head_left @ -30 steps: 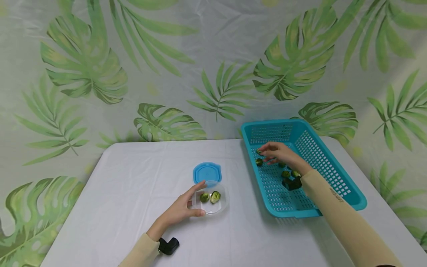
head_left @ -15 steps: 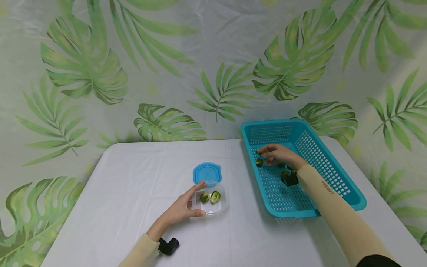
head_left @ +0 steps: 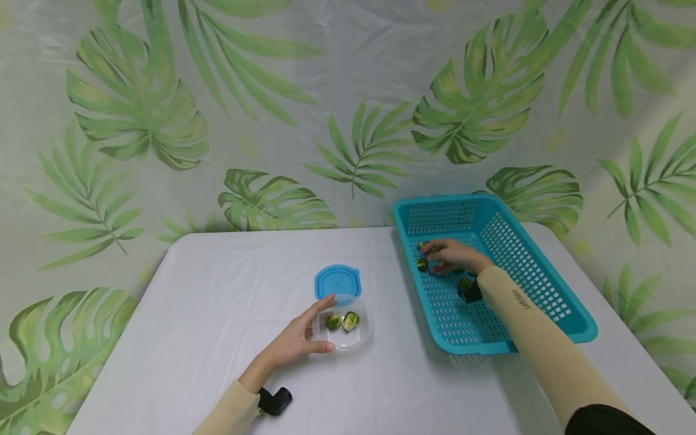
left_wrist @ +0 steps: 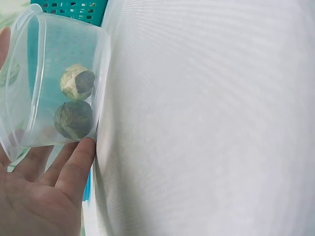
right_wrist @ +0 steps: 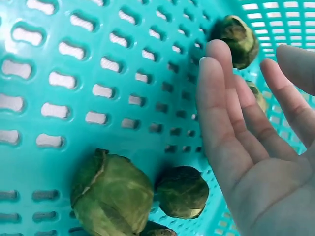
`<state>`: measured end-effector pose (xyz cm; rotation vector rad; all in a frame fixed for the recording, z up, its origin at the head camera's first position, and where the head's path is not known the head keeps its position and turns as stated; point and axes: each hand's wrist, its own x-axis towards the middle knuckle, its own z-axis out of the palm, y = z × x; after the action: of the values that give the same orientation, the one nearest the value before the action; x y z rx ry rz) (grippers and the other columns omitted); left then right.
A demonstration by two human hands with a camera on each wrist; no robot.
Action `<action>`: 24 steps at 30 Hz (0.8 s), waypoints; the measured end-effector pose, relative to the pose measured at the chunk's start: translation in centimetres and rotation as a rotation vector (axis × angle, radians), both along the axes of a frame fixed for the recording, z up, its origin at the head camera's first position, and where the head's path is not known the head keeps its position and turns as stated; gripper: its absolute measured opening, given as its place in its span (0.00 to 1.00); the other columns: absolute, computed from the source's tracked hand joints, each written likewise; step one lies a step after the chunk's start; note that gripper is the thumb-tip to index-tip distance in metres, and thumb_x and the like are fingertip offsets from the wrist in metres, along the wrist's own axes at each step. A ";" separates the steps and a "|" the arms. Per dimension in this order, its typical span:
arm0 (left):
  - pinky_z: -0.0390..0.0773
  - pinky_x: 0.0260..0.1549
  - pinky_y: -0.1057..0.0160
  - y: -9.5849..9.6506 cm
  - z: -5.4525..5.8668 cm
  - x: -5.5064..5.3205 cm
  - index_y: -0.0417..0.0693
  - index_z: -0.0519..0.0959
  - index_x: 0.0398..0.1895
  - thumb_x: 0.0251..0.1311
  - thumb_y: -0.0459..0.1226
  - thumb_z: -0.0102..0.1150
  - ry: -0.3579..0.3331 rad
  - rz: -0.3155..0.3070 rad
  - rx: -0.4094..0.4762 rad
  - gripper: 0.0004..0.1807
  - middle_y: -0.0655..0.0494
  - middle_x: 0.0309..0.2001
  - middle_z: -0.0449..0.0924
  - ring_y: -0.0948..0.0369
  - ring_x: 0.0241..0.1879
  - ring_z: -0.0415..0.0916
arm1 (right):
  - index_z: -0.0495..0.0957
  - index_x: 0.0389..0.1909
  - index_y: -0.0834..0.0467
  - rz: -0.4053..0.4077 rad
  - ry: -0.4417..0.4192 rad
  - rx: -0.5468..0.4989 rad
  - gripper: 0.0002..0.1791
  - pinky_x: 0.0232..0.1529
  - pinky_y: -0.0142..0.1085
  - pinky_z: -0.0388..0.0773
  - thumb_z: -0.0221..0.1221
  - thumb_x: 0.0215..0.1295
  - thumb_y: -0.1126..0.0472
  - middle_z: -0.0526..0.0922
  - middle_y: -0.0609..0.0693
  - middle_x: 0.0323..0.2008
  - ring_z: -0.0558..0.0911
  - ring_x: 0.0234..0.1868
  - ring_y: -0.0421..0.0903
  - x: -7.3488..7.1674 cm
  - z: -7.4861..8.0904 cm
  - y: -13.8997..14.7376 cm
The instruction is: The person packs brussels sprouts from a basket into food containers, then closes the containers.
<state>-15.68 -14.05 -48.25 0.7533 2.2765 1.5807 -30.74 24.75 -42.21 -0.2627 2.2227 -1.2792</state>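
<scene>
My left hand (head_left: 293, 341) grips a clear plastic container (head_left: 360, 335) from its left side, fingers and thumb spread round the wall. Two Brussels sprouts lie in it, a darker one (left_wrist: 74, 119) beside a paler one (left_wrist: 77, 82). My right hand (head_left: 454, 255) is inside the turquoise basket (head_left: 484, 348), low over its floor, fingers loosely bent with nothing between them. Just past its fingertips sits a Brussels sprout (right_wrist: 238, 42); another is partly hidden behind the fingers. Nearer the right wrist lie a large Brussels sprout (right_wrist: 113, 194) and a smaller dark one (right_wrist: 182, 191).
A blue lid (head_left: 337, 282) lies flat on the white-covered table (head_left: 244, 278), just behind the container. The basket's raised perforated walls surround the right hand. A leaf-patterned backdrop (head_left: 359, 151) hangs behind the table.
My right hand has drawn slightly lower and nearer within the basket, uncovering more of the sprout at its fingertips. The left hand and container have not moved.
</scene>
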 end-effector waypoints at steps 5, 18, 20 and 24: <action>0.62 0.57 0.38 0.0 0.0 0.0 0.51 0.50 0.76 0.55 0.36 0.69 0.000 0.000 0.007 0.49 0.50 0.72 0.56 0.50 0.68 0.57 | 0.61 0.64 0.73 0.005 -0.015 -0.007 0.22 0.49 0.50 0.76 0.46 0.72 0.69 0.63 0.72 0.62 0.78 0.49 0.63 -0.1 -0.3 -0.2; 0.64 0.57 0.40 -0.1 -0.2 0.0 0.49 0.50 0.76 0.55 0.37 0.69 -0.001 0.001 0.009 0.49 0.50 0.72 0.56 0.50 0.68 0.57 | 0.64 0.61 0.76 -0.010 -0.015 -0.038 0.21 0.52 0.49 0.75 0.45 0.69 0.73 0.66 0.72 0.59 0.77 0.50 0.63 0.1 -0.4 -0.5; 0.64 0.57 0.40 0.0 -0.3 -0.1 0.49 0.49 0.76 0.55 0.37 0.69 0.000 0.001 0.012 0.49 0.49 0.72 0.56 0.50 0.68 0.57 | 0.66 0.60 0.76 -0.016 -0.009 -0.033 0.20 0.51 0.49 0.75 0.46 0.69 0.72 0.67 0.72 0.58 0.78 0.49 0.63 0.1 -0.4 -0.5; 0.64 0.57 0.41 0.0 -0.2 -0.1 0.51 0.49 0.76 0.55 0.36 0.68 0.000 0.005 0.007 0.49 0.49 0.72 0.56 0.50 0.68 0.57 | 0.68 0.58 0.76 -0.036 0.000 -0.028 0.19 0.51 0.49 0.75 0.47 0.69 0.72 0.70 0.70 0.56 0.78 0.48 0.61 0.0 -0.2 -0.5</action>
<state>-15.78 -14.01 -48.44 0.7507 2.2757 1.5915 -30.71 24.22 -42.42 -0.2341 2.2201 -1.3296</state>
